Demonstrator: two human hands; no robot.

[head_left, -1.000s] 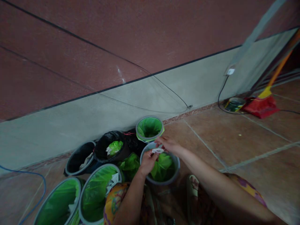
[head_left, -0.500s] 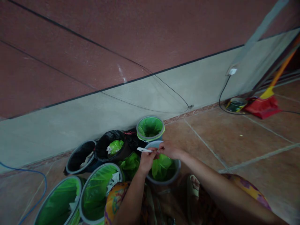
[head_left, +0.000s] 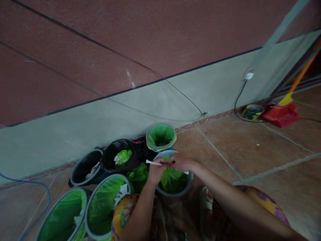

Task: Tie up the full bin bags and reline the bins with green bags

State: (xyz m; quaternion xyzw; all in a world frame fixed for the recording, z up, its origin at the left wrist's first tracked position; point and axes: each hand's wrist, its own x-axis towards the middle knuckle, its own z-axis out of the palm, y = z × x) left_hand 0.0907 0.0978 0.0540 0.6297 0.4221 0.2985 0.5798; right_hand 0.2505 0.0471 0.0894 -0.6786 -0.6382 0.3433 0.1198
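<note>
Both my hands meet over a grey-rimmed bin [head_left: 188, 187] that has green plastic [head_left: 173, 180] inside. My left hand [head_left: 157, 170] is closed on a thin white strip [head_left: 152, 163], whose one end sticks out to the left. Fingers pinched, my right hand [head_left: 181, 162] touches the left fingertips at the same strip. Another white end of it shows below my right hand, above the bin's opening. The green plastic hangs just under my fingers, and whether they also grip it is hidden.
A green-lined bin [head_left: 161, 127] stands by the wall. To the left are two black-lined bins [head_left: 117, 142] and two green-lined ones [head_left: 87, 214]. A red dustpan [head_left: 282, 114] and a tin [head_left: 252, 112] lie far right. A blue cable [head_left: 47, 197] crosses the floor at left.
The white strip now lies straighter, and a second end has come into view below my right hand. The green plastic under my hands has shifted slightly left.
</note>
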